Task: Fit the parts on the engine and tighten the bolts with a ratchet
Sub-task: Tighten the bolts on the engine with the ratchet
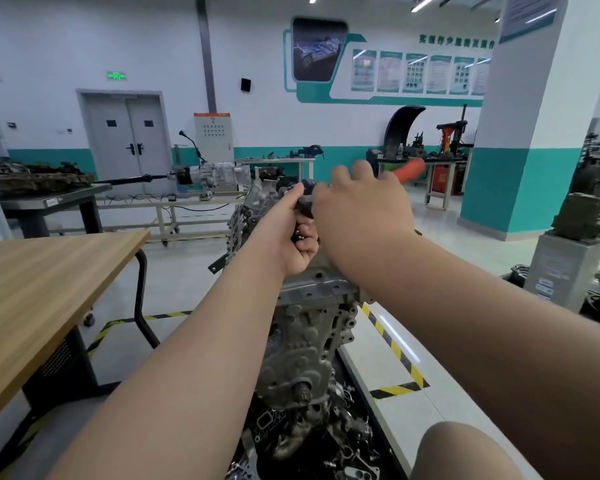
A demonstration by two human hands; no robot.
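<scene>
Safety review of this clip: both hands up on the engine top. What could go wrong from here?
The left hand grips a dark tool right beside the right hand; a slip could knock knuckles on the engine.
The right hand hides the fitting point, so misalignment may go unseen.
Loose parts lie at the engine's foot; a dropped bolt could vanish among them.

1. The engine (309,327) stands in the middle, before the person, with loose pieces (309,445) heaped at its foot.
2. The left grip (291,237) holds a part (303,206) over the engine's top; the right grip (357,209) lies just right of it.
3. A worktop (49,271) lies left of the engine.
4. A gearbox (208,174) sits behind on a frame; a pillar (534,133) stands to the right.
</scene>
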